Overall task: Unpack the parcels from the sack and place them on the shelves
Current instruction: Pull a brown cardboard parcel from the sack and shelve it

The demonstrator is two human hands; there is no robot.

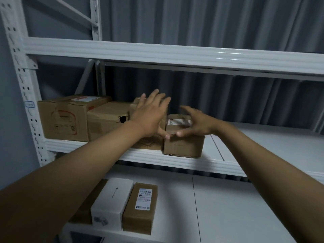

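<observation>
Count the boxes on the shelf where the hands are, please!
4: large brown cardboard box far left, torn one beside it, one behind the left hand, small labelled one rightmost. More may hide behind.

I log a white metal rack. Its middle shelf carries four brown cartons in a row at left (one torn). The lower shelf holds a white box touching a labelled brown parcel.

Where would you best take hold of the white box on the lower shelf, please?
Grip the white box across its two long sides, coming from above at its near end. It lies flat and lengthwise, a brown labelled parcel tight against its right side, so pull it forward first to free that side.
</observation>
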